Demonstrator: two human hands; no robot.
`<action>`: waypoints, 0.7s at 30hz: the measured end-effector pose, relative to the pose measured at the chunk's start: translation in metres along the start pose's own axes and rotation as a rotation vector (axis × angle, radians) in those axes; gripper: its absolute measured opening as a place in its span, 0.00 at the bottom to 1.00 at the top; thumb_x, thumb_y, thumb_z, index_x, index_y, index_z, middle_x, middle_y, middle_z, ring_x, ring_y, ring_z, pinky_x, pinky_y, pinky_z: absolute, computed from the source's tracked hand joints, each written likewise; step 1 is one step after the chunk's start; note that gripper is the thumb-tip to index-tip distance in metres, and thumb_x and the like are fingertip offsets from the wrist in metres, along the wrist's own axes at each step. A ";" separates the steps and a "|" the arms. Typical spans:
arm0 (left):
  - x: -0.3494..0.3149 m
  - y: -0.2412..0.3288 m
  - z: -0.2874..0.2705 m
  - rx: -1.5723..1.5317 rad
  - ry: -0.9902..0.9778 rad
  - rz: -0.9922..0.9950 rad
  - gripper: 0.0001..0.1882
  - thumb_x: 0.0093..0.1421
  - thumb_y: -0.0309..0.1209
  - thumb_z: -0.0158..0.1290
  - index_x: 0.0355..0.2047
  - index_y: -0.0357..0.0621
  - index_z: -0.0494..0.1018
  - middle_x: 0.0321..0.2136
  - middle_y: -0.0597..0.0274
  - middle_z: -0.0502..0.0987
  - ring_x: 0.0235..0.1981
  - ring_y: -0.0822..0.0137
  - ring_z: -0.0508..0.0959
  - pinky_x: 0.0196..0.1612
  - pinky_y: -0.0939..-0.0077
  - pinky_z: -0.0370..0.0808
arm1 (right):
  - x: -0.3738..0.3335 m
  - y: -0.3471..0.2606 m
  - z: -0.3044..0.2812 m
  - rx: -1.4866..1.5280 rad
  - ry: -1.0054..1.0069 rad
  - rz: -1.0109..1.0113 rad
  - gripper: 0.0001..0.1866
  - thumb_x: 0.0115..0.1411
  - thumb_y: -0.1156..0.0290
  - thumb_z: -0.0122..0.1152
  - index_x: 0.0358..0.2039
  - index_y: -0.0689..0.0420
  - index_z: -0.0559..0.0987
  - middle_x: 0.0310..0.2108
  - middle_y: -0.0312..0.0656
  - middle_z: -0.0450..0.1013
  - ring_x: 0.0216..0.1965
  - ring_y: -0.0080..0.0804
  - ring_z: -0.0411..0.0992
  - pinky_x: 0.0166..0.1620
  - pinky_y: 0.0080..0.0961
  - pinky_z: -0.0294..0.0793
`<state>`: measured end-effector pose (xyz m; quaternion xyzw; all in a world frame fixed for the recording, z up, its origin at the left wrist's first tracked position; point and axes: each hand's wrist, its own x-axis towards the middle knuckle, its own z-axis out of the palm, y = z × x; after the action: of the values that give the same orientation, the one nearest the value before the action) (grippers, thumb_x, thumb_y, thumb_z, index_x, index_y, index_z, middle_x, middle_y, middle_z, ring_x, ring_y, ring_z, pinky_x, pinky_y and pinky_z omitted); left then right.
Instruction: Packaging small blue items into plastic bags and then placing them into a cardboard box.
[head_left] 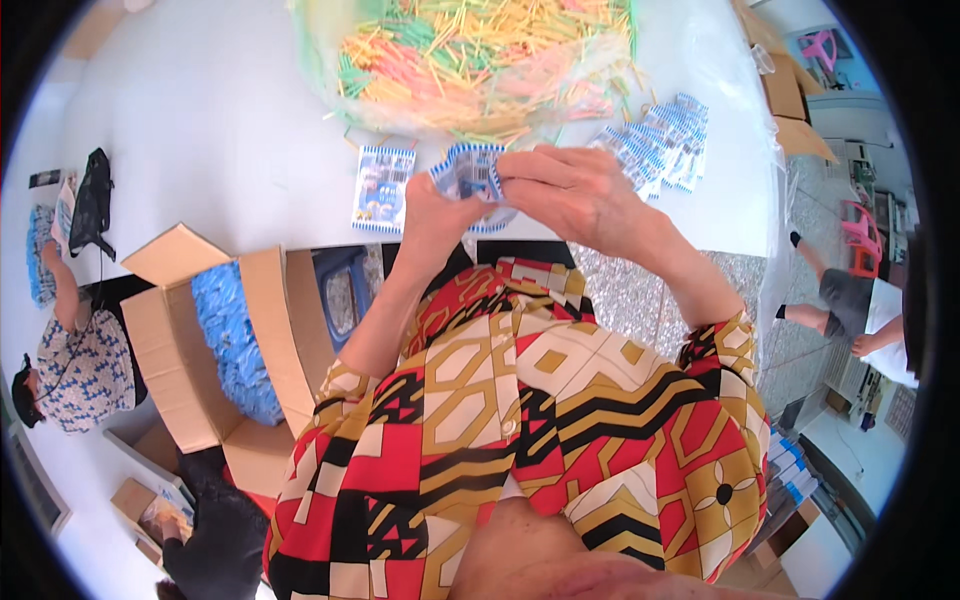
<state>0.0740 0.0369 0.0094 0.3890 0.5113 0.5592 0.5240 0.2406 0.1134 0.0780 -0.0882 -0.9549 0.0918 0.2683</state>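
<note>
Blue-striped packet [464, 172] — between both hands [434, 212] [575, 190]

Glossy plastic packet [464, 172], matt cardboard box [170, 360], smooth tabletop [220, 150]

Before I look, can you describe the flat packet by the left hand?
On the white table, find the big bag of colourful sticks. Below its left side, a blue and white packet lies alone, unlike the overlapping packets at right.
</note>
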 end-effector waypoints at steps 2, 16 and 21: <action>-0.003 0.004 0.000 -0.071 -0.078 -0.009 0.11 0.48 0.21 0.58 0.35 0.35 0.76 0.28 0.66 0.78 0.29 0.80 0.74 0.33 0.82 0.73 | 0.001 0.002 -0.002 0.037 0.029 0.022 0.07 0.45 0.76 0.61 0.28 0.57 0.76 0.36 0.36 0.74 0.28 0.28 0.74 0.25 0.23 0.72; 0.008 0.000 -0.010 -0.192 -0.074 0.062 0.12 0.50 0.21 0.60 0.37 0.37 0.75 0.31 0.67 0.78 0.30 0.79 0.74 0.34 0.83 0.72 | 0.025 0.010 -0.001 0.059 -0.011 0.046 0.07 0.42 0.75 0.61 0.24 0.54 0.73 0.21 0.35 0.64 0.22 0.31 0.69 0.23 0.27 0.67; 0.012 0.002 -0.006 -0.259 -0.024 0.035 0.14 0.49 0.19 0.59 0.38 0.36 0.75 0.31 0.66 0.78 0.31 0.79 0.75 0.34 0.83 0.72 | 0.028 0.028 -0.003 0.431 0.084 0.182 0.03 0.50 0.75 0.60 0.27 0.55 0.75 0.25 0.35 0.70 0.24 0.26 0.69 0.26 0.21 0.68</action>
<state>0.0660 0.0480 0.0089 0.3337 0.4218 0.6247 0.5662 0.2218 0.1471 0.0884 -0.1185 -0.8893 0.3138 0.3108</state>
